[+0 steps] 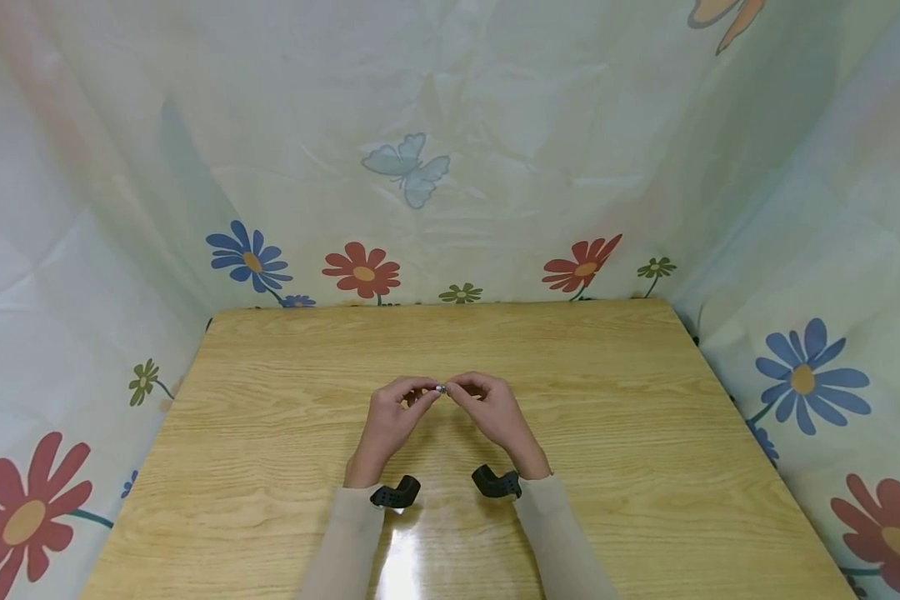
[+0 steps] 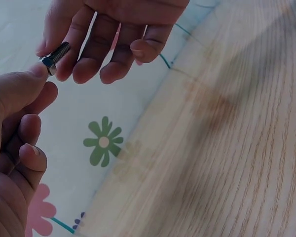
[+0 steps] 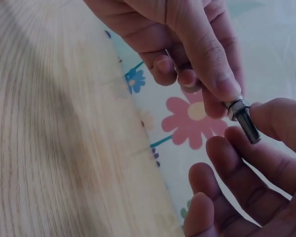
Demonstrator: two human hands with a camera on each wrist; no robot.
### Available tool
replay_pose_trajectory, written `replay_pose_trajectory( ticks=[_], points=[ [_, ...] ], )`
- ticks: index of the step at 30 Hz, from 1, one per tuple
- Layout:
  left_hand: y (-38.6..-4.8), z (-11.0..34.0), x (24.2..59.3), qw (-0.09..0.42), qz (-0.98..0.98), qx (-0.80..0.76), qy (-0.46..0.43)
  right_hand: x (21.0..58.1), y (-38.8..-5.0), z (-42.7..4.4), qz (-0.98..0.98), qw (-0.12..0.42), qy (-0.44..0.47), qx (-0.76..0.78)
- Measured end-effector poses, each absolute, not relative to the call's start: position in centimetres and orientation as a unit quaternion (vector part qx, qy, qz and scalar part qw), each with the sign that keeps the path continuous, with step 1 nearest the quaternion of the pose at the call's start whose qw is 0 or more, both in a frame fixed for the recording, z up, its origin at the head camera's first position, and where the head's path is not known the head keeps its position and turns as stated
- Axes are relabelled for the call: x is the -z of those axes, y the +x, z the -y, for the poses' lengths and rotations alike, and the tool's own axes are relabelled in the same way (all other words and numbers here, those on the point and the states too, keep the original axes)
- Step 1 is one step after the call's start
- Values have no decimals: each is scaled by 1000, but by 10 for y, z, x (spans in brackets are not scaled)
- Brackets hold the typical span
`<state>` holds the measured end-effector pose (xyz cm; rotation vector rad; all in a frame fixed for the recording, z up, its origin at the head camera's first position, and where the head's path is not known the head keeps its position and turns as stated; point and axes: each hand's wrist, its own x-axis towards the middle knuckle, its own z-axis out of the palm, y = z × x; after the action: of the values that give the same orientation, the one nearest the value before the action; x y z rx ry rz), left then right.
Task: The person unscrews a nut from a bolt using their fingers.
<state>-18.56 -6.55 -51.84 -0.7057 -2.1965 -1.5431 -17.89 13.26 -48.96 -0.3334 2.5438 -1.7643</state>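
In the right wrist view, a small metal bolt (image 3: pixel 249 127) has its threaded end bare and a hex nut (image 3: pixel 237 110) round it close to the other end. My left hand (image 1: pixel 392 419) pinches that other end between thumb and index finger, largely hiding it. From the opposite side my right hand (image 1: pixel 492 408) meets the nut, thumb tip at it and index finger just beneath. The other right fingers are spread and loosely bent. Both hands hold the bolt (image 2: pixel 59 52) in the air above the table.
The wooden table (image 1: pixel 270 350) spreads under both hands. Around its back and sides hangs a pale curtain (image 1: pixel 495 100) printed with flowers and butterflies. Black wrist mounts (image 1: pixel 396 492) sit at the cuffs of both light sleeves.
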Motion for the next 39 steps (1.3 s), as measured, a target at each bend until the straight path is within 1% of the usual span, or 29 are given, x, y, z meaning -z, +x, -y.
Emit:
replay_pose_trajectory(
  ticks=[9,20,26,30,34,39],
  points=[
    [-186,67,518,183,782,537,-257,490,-180,-132,-820,19,-123,558],
    [-186,66,520,179,788,533,-253,491,-180,-129,-821,4,-124,557],
    [-186,65,518,191,784,534,-251,489,-179,-131,-807,-16,-143,573],
    [-186,65,517,209,781,533,-251,488,-179,-132,-809,-24,-119,575],
    [-185,65,517,218,780,529,-253,490,-179,-132,-817,-16,-94,569],
    [-183,65,518,208,783,528,-254,494,-178,-131,-819,9,-102,565]
  ],
)
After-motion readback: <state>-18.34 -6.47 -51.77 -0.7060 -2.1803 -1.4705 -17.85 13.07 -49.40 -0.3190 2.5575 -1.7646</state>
